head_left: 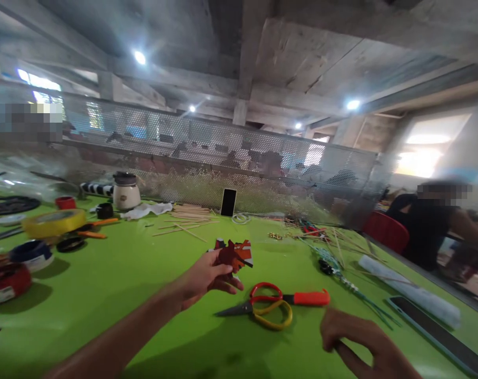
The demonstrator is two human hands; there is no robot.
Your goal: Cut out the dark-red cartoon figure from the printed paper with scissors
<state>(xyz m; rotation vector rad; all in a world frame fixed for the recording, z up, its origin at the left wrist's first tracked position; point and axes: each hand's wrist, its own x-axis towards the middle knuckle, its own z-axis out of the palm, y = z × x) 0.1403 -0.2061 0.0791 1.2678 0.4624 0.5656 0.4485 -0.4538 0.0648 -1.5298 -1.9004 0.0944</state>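
My left hand is pinching a small jagged bundle of flat red, orange and white cut pieces above the table. Its lower fingers stretch out underneath. Scissors with one red and one yellow handle lie just below that hand, blades to the left. A tool with an orange-red handle rests against them on the right. My right hand hovers at the lower right with its fingers curled in; whatever is inside them, if anything, is hidden.
On the green table, tape rolls sit at left beside a cream jar. Thin wooden sticks and a dark upright panel stand farther back. At right lie teal cords, a clear roll and a phone. A person sits beyond.
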